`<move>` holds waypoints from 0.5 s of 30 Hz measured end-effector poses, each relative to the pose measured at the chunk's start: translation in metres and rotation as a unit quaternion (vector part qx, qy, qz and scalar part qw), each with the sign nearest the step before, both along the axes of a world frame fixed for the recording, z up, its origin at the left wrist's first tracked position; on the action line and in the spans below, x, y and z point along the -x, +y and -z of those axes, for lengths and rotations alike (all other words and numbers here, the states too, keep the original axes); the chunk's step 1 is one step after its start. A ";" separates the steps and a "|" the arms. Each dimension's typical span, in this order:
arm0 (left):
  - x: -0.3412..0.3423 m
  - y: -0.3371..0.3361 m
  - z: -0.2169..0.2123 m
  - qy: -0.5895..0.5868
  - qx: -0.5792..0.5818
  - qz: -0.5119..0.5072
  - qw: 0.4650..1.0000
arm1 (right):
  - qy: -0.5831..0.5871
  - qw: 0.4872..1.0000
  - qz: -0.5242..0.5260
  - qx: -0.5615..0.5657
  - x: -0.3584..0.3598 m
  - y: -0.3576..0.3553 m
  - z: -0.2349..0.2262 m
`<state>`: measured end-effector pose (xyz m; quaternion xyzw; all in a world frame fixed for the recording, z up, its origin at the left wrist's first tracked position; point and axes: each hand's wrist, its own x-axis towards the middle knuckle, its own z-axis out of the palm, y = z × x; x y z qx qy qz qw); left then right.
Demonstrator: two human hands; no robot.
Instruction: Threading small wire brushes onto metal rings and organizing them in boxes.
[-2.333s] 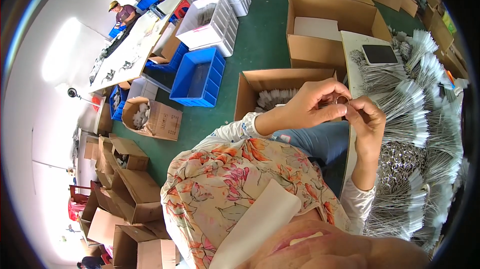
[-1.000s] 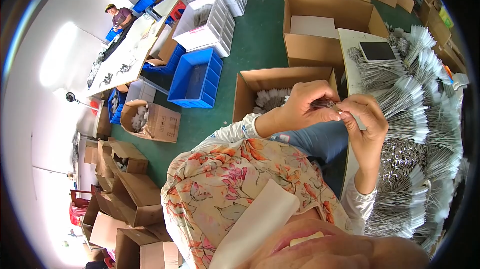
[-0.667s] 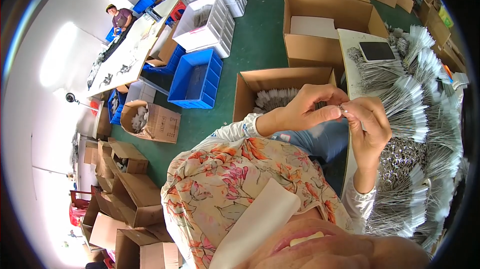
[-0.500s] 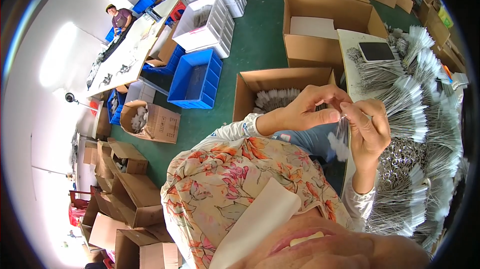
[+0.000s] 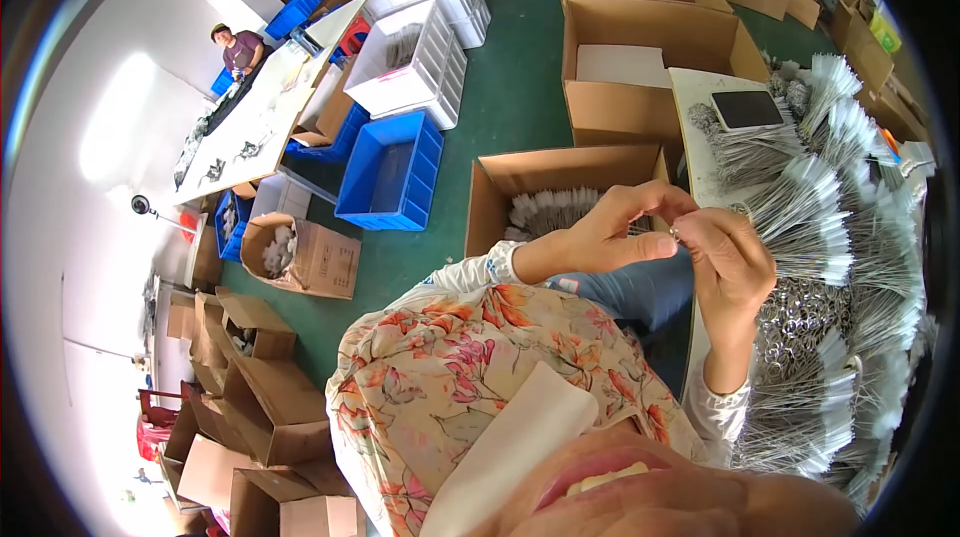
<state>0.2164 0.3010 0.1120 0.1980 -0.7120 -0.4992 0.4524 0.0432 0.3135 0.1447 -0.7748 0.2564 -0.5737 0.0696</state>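
My left hand (image 5: 618,235) and my right hand (image 5: 735,262) meet above the near end of the white table, thumbs and fingertips pinched together. Between the fingertips shows a small shiny metal piece (image 5: 676,235), too small to name surely. Thin wire-like lines appear in the gap of my left hand; what they belong to is mostly hidden. Right of my right hand lie bundles of thin wire brushes (image 5: 800,212) with white bristle ends, and a heap of metal rings (image 5: 803,322). Below my left hand, an open carton (image 5: 490,169) holds more white-tipped brushes.
A dark-screened tablet-like device (image 5: 748,109) rests on the white table (image 5: 700,92). Large cartons (image 5: 610,112) stand beyond. Blue crates (image 5: 362,182) and white crates (image 5: 440,77) stand on the green floor. Cartons (image 5: 285,407) pile up at lower left. Another person (image 5: 243,47) sits at a far table.
The clear, white-tufted brush that hung below my fingertips no longer shows there. My hands stay close together, fingertips still pinched. The view has shifted slightly.
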 end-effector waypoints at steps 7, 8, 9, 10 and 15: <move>0.002 0.002 0.001 -0.006 -0.034 -0.013 0.999 | 0.035 0.999 -0.005 -0.036 0.001 0.002 -0.004; 0.003 0.002 0.001 -0.006 -0.035 -0.014 0.999 | 0.049 0.998 -0.009 -0.031 0.002 0.002 -0.006; 0.003 0.001 0.001 -0.002 -0.023 -0.010 1.000 | 0.049 0.998 -0.009 -0.031 0.002 0.002 -0.007; 0.003 0.001 0.001 0.002 -0.010 -0.006 1.000 | 0.057 0.998 -0.011 -0.026 0.002 0.003 -0.009; 0.002 0.003 -0.001 0.007 -0.012 -0.010 1.000 | 0.061 0.998 0.006 -0.020 -0.002 0.005 -0.009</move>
